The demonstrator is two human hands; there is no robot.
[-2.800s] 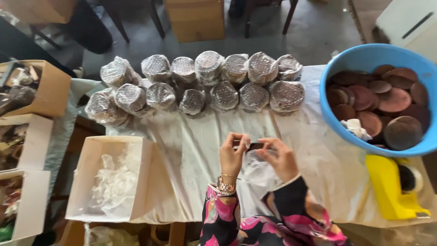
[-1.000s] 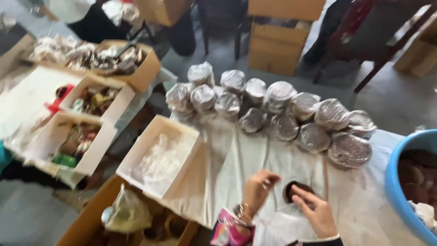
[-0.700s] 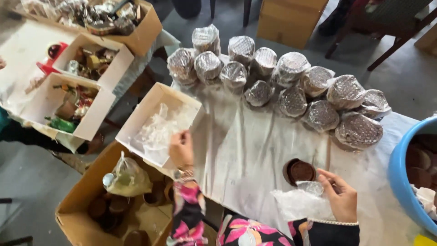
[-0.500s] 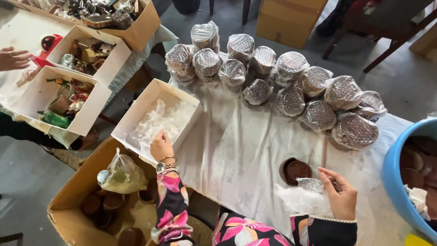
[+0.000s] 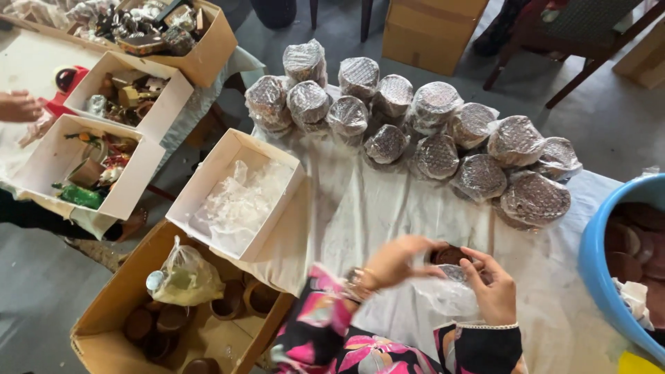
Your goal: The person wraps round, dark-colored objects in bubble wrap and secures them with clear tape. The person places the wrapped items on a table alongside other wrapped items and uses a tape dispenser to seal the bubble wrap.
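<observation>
Risk, as judged: the left hand [image 5: 396, 261] is motion-blurred, reaching across to the small brown round dish [image 5: 449, 256] low on the white-covered desk [image 5: 388, 208], so a hasty grip could let the dish slip from the clear bubble wrap [image 5: 450, 296]. Whether its fingers close on the dish I cannot tell. The right hand [image 5: 493, 296] has fingers curled, pinching wrap against the dish rim.
</observation>
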